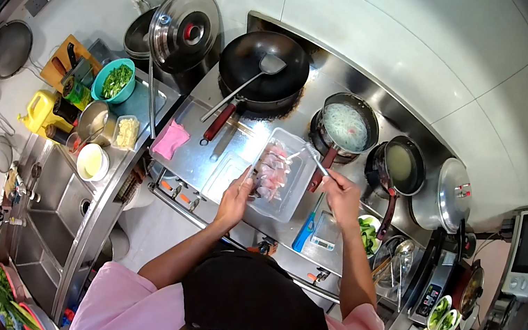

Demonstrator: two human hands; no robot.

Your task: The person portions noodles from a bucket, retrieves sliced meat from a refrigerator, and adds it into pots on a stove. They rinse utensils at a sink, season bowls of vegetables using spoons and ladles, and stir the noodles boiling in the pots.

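My left hand (234,200) grips the left side of a clear plastic container (283,207), which holds thin pink slices of raw meat or fish (272,172). My right hand (341,198) is closed around slim metal tongs (318,163). Their two tips are apart, over the container's upper right part; whether they touch a slice is too small to tell. Just behind the container, a red-handled pan (347,127) of whitish, bubbling liquid sits on a burner.
A black wok (264,66) with a spatula (269,65) stands back left, near a pink cloth (171,139). On the right are a smaller pan (404,165) and a lidded pot (444,195). A blue-handled tool (305,232) lies by the front edge. Chopped greens fill a teal bowl (115,79).
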